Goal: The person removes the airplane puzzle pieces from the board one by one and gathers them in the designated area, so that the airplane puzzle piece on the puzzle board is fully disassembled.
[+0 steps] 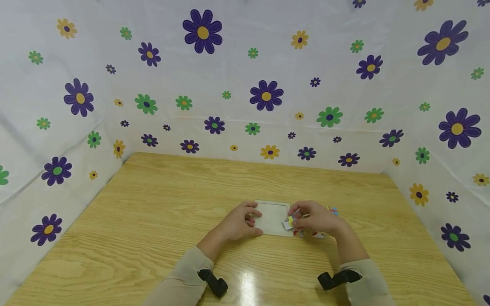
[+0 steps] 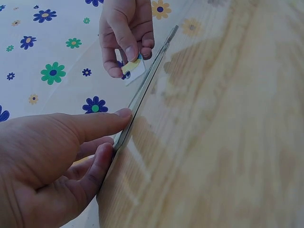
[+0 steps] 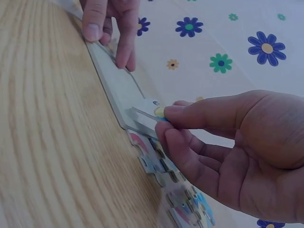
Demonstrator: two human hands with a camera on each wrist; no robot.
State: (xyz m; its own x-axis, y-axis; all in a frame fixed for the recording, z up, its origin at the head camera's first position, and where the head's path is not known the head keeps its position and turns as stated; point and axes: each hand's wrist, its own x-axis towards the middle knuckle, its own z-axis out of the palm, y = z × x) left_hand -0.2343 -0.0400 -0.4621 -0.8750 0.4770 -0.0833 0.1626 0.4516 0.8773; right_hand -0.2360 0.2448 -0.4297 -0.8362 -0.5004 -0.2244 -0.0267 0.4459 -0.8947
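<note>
A flat white puzzle tray point(image 1: 271, 217) with a raised rim lies on the table. My left hand point(image 1: 238, 222) holds its left edge, with the thumb near the front corner and the fingers farther back. Over the tray's right end, my right hand point(image 1: 317, 216) pinches a jigsaw piece point(image 3: 151, 118) between thumb and fingertips. That piece is tilted, with some yellow and blue on its printed face. Several loose jigsaw pieces point(image 3: 164, 166) lie beside the tray's right end, below the right hand. In the head view the right hand partly hides them.
The wooden table point(image 1: 183, 191) spreads around the tray. A white cloth point(image 1: 229, 68) printed with flowers stands along the back and both sides. Black straps point(image 1: 214, 284) sit on both wrists over beige sleeves.
</note>
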